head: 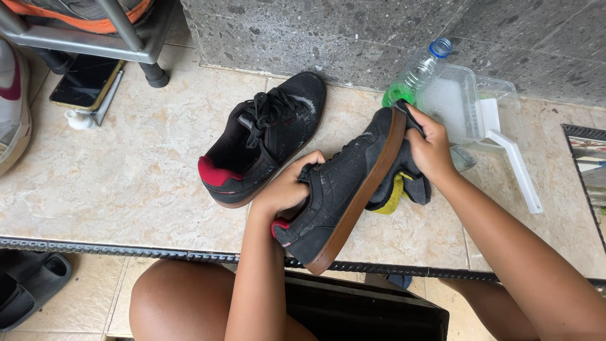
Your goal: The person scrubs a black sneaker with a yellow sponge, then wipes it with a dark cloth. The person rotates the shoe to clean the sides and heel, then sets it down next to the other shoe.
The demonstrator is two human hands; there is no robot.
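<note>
My left hand [287, 188] grips the opening of a black suede shoe [344, 189] with a brown sole, held tilted on its side above the tiled ledge. At the shoe's toe, my right hand [431, 148] presses a dark cloth with a yellow patch [398, 189] against the sole. The second black shoe [265, 139], with black laces and a red heel lining, lies on the tiles just behind my left hand.
A plastic bottle with green liquid [416, 76] leans by a clear soapy tub [464, 104] holding a white brush [511, 155]. A phone [85, 82] lies under a metal stool leg [154, 76]. A black sandal [28, 284] sits lower left. A grey stone wall [353, 31] rises behind.
</note>
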